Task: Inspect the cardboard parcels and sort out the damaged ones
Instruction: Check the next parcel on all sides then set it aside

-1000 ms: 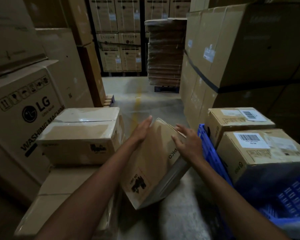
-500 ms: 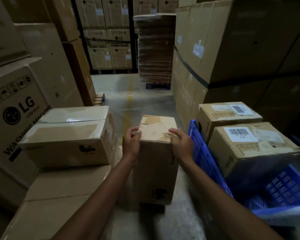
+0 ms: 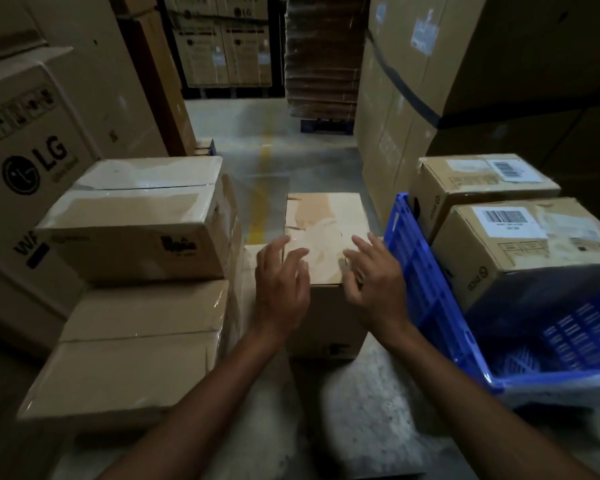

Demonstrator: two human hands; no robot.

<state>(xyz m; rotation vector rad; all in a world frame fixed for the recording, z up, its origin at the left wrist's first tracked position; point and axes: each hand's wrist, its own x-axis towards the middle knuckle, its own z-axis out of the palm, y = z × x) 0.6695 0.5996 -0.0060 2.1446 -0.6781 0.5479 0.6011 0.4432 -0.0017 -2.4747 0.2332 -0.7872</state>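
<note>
Inspection step. The parcel (image 3: 326, 216) stands upright on the floor (image 3: 361, 393), between the left stack (image 3: 136, 220) and the blue crate (image 3: 426, 306). Left hand (image 3: 281, 285) and right hand (image 3: 374, 282) are over its near top edge, fingers spread and loose, no grip on anything; contact unclear. Top face looks scuffed, tape patchy. Next, probably: take both sides, turn it, check the other faces, then pick a pile.

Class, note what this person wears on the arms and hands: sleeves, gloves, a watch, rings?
Nothing worn shows. The left hand and right hand are bare, without gloves. The left forearm and right forearm are bare down to the picture's lower edge, with no sleeve, watch or wristband. No ring shows, though the dim light makes that uncertain.
</note>
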